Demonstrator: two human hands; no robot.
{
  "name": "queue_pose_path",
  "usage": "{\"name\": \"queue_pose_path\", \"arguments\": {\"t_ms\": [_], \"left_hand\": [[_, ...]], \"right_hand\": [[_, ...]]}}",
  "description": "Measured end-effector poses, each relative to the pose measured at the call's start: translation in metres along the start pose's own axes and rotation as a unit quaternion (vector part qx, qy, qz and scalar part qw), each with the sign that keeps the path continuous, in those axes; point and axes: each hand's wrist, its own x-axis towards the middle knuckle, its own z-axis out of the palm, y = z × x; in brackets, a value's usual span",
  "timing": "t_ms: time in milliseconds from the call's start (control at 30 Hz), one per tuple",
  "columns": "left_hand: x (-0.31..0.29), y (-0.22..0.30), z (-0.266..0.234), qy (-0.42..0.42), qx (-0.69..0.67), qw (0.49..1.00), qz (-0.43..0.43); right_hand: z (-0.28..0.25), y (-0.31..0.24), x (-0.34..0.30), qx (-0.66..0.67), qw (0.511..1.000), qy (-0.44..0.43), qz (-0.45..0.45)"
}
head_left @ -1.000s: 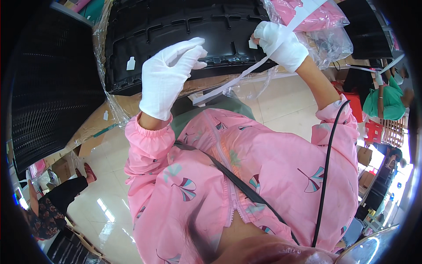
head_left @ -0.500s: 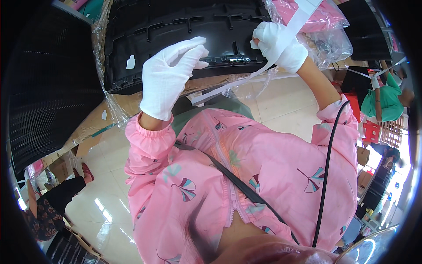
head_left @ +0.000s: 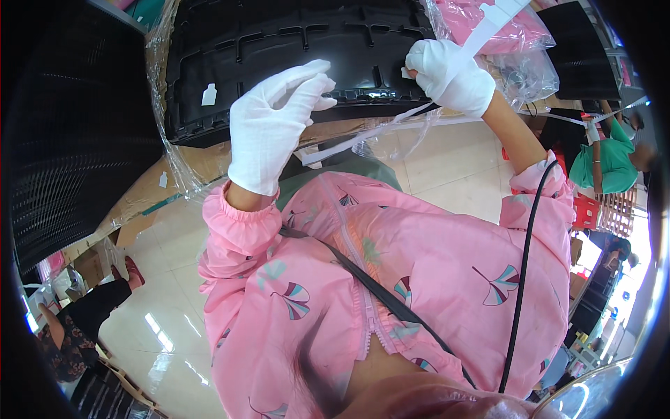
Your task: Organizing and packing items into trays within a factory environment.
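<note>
A large black plastic tray (head_left: pixel 279 31) with raised ribs lies in front of me. My left hand (head_left: pixel 269 133), in a white glove, hovers over its near edge, fingers stretched forward and thumb apart, nothing visible in it. At the tray's right end my right hand (head_left: pixel 450 75), also gloved, is closed with a long white sticker strip (head_left: pixel 488 26) running through or behind it; the strip trails down-left past the tray's edge. A small white label (head_left: pixel 405 72) shows beside the right fingertips. Another white bottle-shaped label (head_left: pixel 209 95) sits on the tray's left side.
Clear plastic film (head_left: pixel 162 91) and brown cardboard (head_left: pixel 209 162) edge the tray. Black ribbed panels (head_left: pixel 77 133) stand at left. A pink plastic-wrapped bundle (head_left: pixel 502 31) lies at upper right. A person in green (head_left: pixel 607 164) is at right, another person (head_left: pixel 84 314) at lower left.
My right hand has shifted slightly right and down, and the white strip has moved with it. My left hand has moved a little to the right, its fingers held much the same.
</note>
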Motion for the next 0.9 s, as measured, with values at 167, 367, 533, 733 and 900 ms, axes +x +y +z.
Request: {"name": "queue_pose_path", "arguments": {"t_ms": [167,367,533,733,900], "left_hand": [[-0.005,-0.003,0.003,-0.005,-0.035,0.999,-0.01],[-0.013,-0.009,0.022,-0.041,-0.196,0.979,-0.029],[-0.009,-0.025,0.018,-0.027,-0.335,0.941,-0.044],[-0.034,-0.022,-0.023,0.065,-0.307,0.948,-0.06],[-0.059,-0.032,-0.047,0.087,-0.336,0.935,-0.069]], "right_hand": [[-0.01,0.0,-0.009,0.118,0.993,-0.008,0.011],[-0.028,-0.027,0.016,0.353,0.933,0.056,0.039],[-0.009,-0.071,0.061,0.328,0.933,0.145,-0.031],[0.008,-0.081,0.124,0.274,0.944,0.18,-0.03],[0.017,-0.108,0.177,0.272,0.956,0.11,0.017]]}}
